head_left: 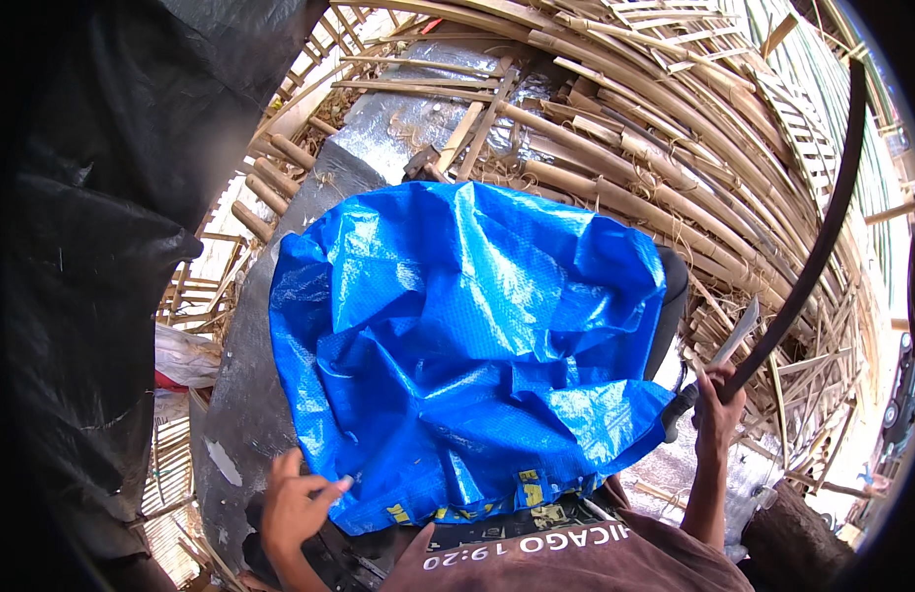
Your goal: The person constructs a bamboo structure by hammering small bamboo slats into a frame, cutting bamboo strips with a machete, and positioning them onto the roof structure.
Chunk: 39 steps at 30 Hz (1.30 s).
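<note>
A large blue tarp (477,296), shiny and creased, spreads over my lap. My left hand (298,503) is beside its lower left edge, thumb stretched out from the loosely bent fingers. I see nothing held in it; whether it touches the tarp I cannot tell. Off the tarp's lower right corner, my right hand (719,397) is closed round a knife, its pale blade (739,331) pointing up and away. A long dark curved strip (823,237) runs from the upper right down to this hand; whether the hand grips it too is unclear.
Split bamboo strips (655,187) are heaped along the far and right sides. Under the tarp lies a grey, silvery sheet (245,395). Black sheeting (92,247) hangs at the left. A dark brown log-like block (793,533) stands at the lower right.
</note>
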Each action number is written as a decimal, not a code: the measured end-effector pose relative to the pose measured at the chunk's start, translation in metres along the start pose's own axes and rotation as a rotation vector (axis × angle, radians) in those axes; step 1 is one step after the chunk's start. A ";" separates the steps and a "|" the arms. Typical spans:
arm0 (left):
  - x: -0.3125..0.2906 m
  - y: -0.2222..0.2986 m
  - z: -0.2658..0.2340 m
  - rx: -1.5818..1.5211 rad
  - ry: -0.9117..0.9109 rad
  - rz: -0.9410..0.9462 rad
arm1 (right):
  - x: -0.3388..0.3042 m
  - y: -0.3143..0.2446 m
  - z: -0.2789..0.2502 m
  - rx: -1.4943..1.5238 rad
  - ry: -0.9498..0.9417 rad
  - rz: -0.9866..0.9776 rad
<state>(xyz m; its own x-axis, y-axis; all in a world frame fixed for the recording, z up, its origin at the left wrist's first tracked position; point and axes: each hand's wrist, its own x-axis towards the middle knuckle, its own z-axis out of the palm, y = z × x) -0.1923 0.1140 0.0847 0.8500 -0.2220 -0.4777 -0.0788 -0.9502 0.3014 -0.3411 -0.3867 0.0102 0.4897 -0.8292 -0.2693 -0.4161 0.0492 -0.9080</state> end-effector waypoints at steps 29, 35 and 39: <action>0.115 0.068 -0.157 0.236 1.523 0.855 | 0.099 -0.213 0.115 0.074 0.149 -1.284; 0.173 0.020 -0.109 0.203 1.494 1.054 | 0.141 -0.143 0.108 0.097 -0.020 -1.088; 0.166 0.010 -0.029 -0.204 1.410 0.806 | 0.123 -0.074 0.095 0.263 0.058 -1.104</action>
<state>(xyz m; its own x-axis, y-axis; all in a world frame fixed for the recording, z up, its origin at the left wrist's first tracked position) -0.0372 0.0740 0.0323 0.4098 -0.1450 0.9006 -0.7427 -0.6262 0.2371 -0.1772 -0.4396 0.0142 0.4500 -0.5160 0.7289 0.3981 -0.6147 -0.6809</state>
